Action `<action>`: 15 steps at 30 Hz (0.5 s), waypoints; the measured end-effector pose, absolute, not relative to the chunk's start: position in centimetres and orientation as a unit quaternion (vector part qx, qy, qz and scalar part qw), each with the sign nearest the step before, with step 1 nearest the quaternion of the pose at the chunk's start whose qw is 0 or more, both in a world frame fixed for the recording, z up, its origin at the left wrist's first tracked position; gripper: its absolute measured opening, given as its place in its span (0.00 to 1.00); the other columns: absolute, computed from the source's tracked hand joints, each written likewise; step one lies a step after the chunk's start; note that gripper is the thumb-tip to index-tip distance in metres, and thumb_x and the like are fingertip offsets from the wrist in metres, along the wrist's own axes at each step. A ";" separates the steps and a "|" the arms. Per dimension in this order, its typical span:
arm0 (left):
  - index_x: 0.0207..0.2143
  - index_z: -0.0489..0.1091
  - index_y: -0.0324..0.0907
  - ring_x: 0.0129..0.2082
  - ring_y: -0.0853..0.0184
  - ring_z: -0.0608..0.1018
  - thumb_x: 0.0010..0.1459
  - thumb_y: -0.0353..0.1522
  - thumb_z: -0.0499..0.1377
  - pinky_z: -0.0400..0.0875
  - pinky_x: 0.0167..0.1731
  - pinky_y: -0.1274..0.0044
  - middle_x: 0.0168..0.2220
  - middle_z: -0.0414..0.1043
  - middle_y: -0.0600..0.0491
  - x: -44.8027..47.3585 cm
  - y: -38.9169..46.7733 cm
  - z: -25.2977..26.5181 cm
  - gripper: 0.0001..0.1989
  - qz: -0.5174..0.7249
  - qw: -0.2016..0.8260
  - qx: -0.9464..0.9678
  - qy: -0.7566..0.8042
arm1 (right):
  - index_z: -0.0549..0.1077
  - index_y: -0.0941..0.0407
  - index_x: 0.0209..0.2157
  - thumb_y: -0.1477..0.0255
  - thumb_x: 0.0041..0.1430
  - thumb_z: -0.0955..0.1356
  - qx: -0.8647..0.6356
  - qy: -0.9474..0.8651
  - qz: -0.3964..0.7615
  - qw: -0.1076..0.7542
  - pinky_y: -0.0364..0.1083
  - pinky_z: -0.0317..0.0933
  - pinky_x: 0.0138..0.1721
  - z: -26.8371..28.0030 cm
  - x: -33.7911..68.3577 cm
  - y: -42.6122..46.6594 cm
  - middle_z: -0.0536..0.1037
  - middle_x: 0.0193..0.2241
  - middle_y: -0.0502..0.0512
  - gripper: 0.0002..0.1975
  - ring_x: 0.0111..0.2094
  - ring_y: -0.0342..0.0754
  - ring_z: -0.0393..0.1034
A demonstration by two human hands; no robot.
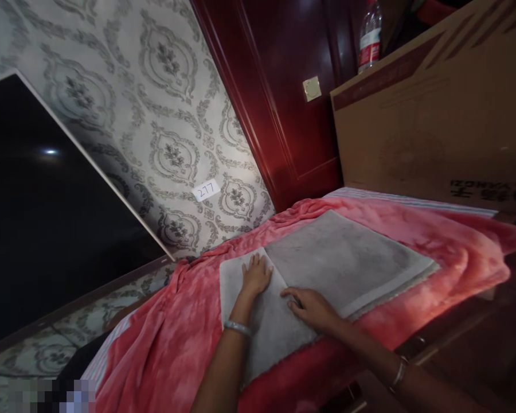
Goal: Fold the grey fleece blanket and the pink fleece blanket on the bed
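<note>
A grey plush mat (339, 258) lies partly folded over itself on a pink blanket (176, 338). A straight edge of its upper layer runs between my two hands. My left hand (257, 275) rests flat on the left part of the mat, fingers spread, holding nothing. At that straight edge is my right hand (312, 308), its fingers curled and its fingertips closed on the mat's edge. The palm side of this hand is hidden. Each wrist carries a silver bangle.
A large cardboard box (434, 115) stands at the back right, with a plastic bottle (370, 43) beside its top edge. To the left is a big dark screen (55, 201). A patterned wall and a dark red wooden panel (284, 115) border the far side.
</note>
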State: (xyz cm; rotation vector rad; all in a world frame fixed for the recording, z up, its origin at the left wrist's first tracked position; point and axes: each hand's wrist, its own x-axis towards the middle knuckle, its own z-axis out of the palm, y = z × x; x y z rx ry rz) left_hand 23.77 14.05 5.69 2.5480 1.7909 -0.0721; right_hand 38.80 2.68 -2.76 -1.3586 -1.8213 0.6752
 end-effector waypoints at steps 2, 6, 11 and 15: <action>0.74 0.52 0.43 0.76 0.57 0.47 0.71 0.42 0.42 0.44 0.72 0.55 0.77 0.42 0.45 23.4 12.9 4.7 0.32 -0.014 0.009 0.815 0.579 | 0.77 0.54 0.56 0.67 0.60 0.61 -0.532 -0.711 0.260 0.378 0.51 0.65 0.51 -2.6 38.6 2.6 0.82 0.47 0.58 0.25 0.46 0.53 0.75; 0.74 0.53 0.46 0.76 0.56 0.48 0.72 0.42 0.42 0.45 0.72 0.54 0.76 0.44 0.48 23.2 12.3 3.3 0.31 -0.001 0.002 0.807 0.590 | 0.78 0.53 0.55 0.68 0.58 0.63 -0.535 -0.715 0.251 0.373 0.48 0.67 0.44 -1.9 38.9 2.3 0.82 0.36 0.53 0.25 0.37 0.50 0.75; 0.74 0.52 0.47 0.76 0.55 0.49 0.71 0.44 0.43 0.45 0.71 0.53 0.76 0.44 0.47 23.3 12.9 3.0 0.32 0.010 0.006 0.809 0.587 | 0.76 0.49 0.54 0.70 0.62 0.59 -0.593 -0.674 0.195 0.395 0.46 0.69 0.41 0.1 46.0 1.2 0.82 0.36 0.52 0.23 0.35 0.48 0.74; 0.74 0.52 0.47 0.76 0.55 0.48 0.71 0.44 0.43 0.44 0.72 0.54 0.76 0.44 0.47 23.3 12.9 2.8 0.32 0.008 0.001 0.808 0.589 | 0.75 0.55 0.55 0.72 0.59 0.62 -0.712 -0.562 0.090 0.412 0.56 0.59 0.62 1.0 56.3 0.2 0.77 0.55 0.64 0.23 0.59 0.59 0.68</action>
